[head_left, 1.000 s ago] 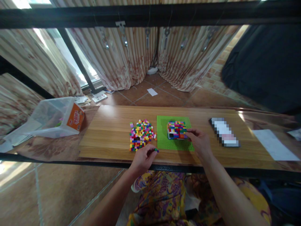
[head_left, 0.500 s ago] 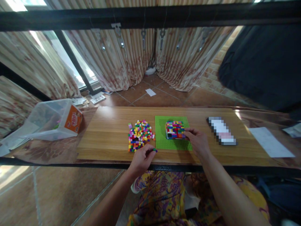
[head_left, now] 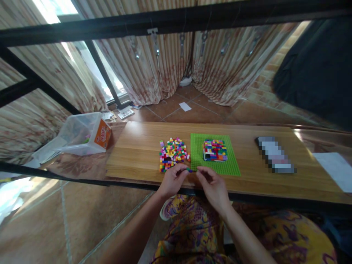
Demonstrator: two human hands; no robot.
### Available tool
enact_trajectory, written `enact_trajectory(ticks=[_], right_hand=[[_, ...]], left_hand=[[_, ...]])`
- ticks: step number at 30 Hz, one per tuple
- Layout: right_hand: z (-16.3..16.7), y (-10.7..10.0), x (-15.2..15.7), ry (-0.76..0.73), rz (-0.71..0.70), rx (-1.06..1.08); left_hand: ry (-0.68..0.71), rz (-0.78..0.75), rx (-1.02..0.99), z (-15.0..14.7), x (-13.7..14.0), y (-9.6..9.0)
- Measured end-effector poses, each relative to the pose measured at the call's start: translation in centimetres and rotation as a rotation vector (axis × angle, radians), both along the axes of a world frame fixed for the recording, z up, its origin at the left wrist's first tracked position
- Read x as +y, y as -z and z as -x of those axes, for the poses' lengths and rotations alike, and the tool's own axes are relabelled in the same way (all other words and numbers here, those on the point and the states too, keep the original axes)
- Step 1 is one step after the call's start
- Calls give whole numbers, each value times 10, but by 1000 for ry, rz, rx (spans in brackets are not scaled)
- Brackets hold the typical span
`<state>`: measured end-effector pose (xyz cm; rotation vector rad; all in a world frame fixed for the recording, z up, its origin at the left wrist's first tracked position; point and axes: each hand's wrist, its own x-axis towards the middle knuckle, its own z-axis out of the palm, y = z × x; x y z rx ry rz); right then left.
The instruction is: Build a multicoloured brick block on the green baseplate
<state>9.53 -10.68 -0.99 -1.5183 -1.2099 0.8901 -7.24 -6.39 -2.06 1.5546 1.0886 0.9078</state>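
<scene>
My left hand (head_left: 173, 180) pinches small toy building bricks (head_left: 189, 169), green and dark blue or purple, above the table's near edge. Close to their right end is my right hand (head_left: 213, 183), thumb and forefinger drawn together; whatever lies between those fingertips is too small to make out. Behind the hands a green baseplate (head_left: 232, 167) lies flat, bearing a block built of many coloured bricks (head_left: 215, 150). Left of the plate spreads a heap of loose coloured bricks (head_left: 174, 150), just beyond my left hand.
The wooden tabletop (head_left: 137, 146) carries a blurred-out dark-edged object (head_left: 276, 156) at the right. Beyond that lies a white paper sheet (head_left: 334, 168). A clear plastic bin with an orange label (head_left: 102, 135) stands at the left. A black bar (head_left: 176, 22) crosses the view above.
My right hand has left the brick block and come down and left, near my left hand. My left hand, still pinching bricks, holds them nearer the plate's front corner. The view has shifted.
</scene>
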Motion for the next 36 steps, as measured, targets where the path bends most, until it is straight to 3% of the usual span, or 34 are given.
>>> enact_trajectory(ticks=[3, 11, 24, 29, 36], right_hand=[[16, 1, 0, -77, 22, 38], [25, 3, 9, -60, 44, 143], [22, 3, 12, -53, 162, 454], [3, -1, 15, 58, 70, 244], [-70, -10, 25, 119, -171, -392]], left_hand=[[-10, 11, -41, 3, 0, 1], [-37, 87, -116, 7, 2, 7], [85, 8, 16, 9, 1, -5], [49, 7, -1, 9, 0, -3], [33, 28, -26, 8, 0, 2]])
